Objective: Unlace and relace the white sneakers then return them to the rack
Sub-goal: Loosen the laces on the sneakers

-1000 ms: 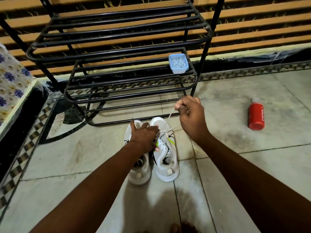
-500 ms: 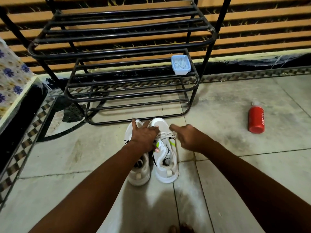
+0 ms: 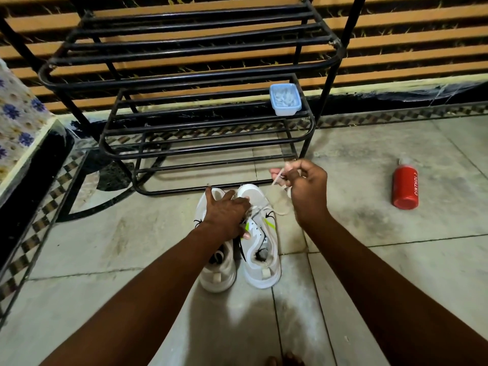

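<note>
Unlacing right sneaker (image 3: 260,233), on floor (image 3: 369,260) at 6 o'clock of rack (image 3: 184,75). Right hand (image 3: 306,188) fingers pinching lace (image 3: 277,180); left hand (image 3: 227,215) pressing flat, fingers spread across both sneakers. Draw lace straight out toward 1 o'clock, one eyelet per pull; keep shoe pinned.

We found the scene dim overall, with a warm, yellowish cast. Light fell from above and behind the person, throwing a soft shadow onto the floor (image 3: 369,273) at the bottom centre, below the sneakers (image 3: 237,260). The far corners and the wall base were darkest. The sneakers were the brightest surfaces, near washed out at the toes. We noted mild sheen on the rack (image 3: 184,80) bars and a faint highlight on the red bottle (image 3: 405,184). Wide-angle distortion bowed the rack and the floor joints toward the edges. Focus was fair at centre; the lace (image 3: 280,196) by the right hand (image 3: 303,186) was blurred and faint.
</note>
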